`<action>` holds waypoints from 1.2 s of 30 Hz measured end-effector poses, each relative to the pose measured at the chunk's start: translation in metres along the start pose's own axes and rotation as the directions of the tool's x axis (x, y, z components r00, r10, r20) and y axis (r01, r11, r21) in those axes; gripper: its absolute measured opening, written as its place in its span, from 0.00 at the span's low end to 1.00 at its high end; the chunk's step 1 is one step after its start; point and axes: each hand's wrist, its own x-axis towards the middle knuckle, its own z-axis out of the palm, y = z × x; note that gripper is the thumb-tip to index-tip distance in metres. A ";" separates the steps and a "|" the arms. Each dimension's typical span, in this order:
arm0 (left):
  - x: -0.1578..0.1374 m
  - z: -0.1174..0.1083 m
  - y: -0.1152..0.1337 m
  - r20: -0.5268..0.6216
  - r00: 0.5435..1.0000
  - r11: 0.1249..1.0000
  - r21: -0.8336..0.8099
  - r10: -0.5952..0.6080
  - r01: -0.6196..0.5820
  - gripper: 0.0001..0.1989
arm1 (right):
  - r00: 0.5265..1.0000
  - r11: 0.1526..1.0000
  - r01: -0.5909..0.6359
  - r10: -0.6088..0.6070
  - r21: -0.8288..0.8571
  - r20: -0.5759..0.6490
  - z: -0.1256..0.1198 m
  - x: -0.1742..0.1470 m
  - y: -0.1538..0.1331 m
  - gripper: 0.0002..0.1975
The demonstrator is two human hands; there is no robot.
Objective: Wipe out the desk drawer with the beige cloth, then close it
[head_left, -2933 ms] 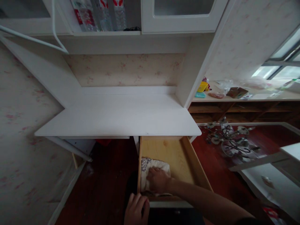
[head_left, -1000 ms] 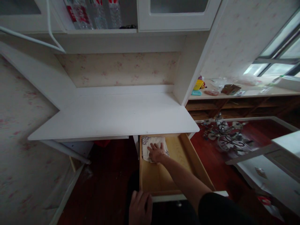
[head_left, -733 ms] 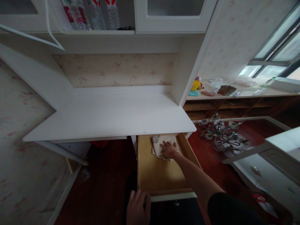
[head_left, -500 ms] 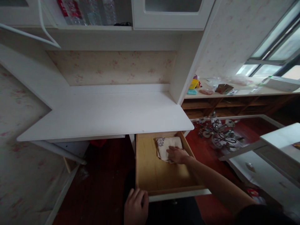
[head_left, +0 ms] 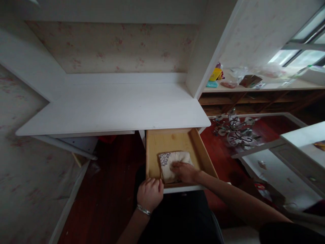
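Observation:
A wooden drawer (head_left: 153,142) is pulled out from under the white desk (head_left: 122,110). My left hand (head_left: 150,192) grips its front left corner, fingers curled over the rim. Inside lies a folded cream cloth (head_left: 169,173) with a dark floral print on its left side. My right hand (head_left: 184,171) presses down on this cloth near the drawer's front, its fingers bunched into the fabric. The fingertips are partly sunk in the folds.
A chandelier (head_left: 236,130) lies on the red floor to the right. Behind it stands a low shelf unit (head_left: 269,91) with a yellow container (head_left: 215,74) and a cardboard box (head_left: 250,81) on top. White furniture (head_left: 274,169) fills the right side.
My right hand has drawn the cloth from the back right of the drawer toward its front. My left hand stays at the front left corner. The view has tilted lower.

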 end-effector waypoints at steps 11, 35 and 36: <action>-0.005 0.003 -0.002 -0.003 1.000 1.000 -0.015 -0.016 0.016 0.16 | 0.988 0.986 -0.140 0.132 -0.095 -0.082 -0.008 0.107 -0.037 0.19; -0.002 0.001 -0.003 0.005 0.999 0.999 -0.013 -0.037 0.037 0.17 | 0.942 0.942 -0.333 0.334 -0.032 0.027 -0.031 0.001 0.076 0.22; -0.002 0.001 -0.003 0.002 0.999 0.999 -0.015 -0.032 0.032 0.18 | 0.953 0.954 -0.300 0.300 -0.021 0.037 -0.026 -0.008 0.068 0.20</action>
